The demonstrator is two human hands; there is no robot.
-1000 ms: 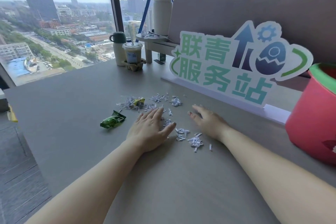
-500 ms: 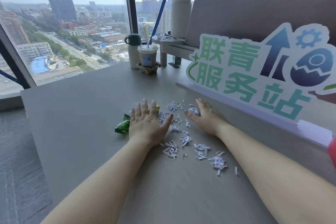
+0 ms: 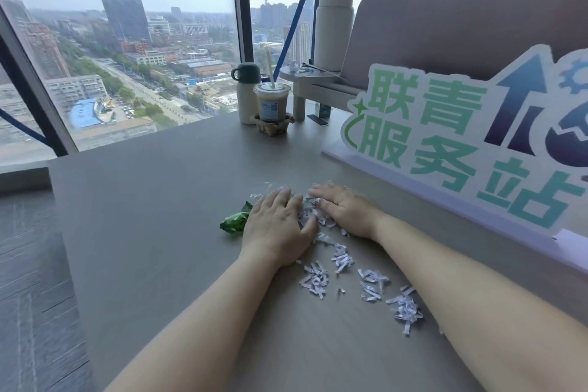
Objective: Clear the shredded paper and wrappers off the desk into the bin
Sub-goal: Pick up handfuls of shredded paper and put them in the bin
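Observation:
White shredded paper lies scattered on the grey desk, with a denser heap bunched between my two hands. My left hand lies flat, fingers spread, pressing on the left side of that heap. My right hand rests palm down on its right side, fingers straight and pointing left. A green wrapper lies just left of my left hand, touching it. A clear wrapper shows at my left fingertips. The bin is out of view.
A large cut-out sign stands along the right. At the back are a cream flask, an iced drink cup and a small shelf with a tall bottle. The desk's left edge drops to the floor.
Both hands slid forward and toward each other, bunching the far shreds into a heap. The view swung left, so the red bin left the frame.

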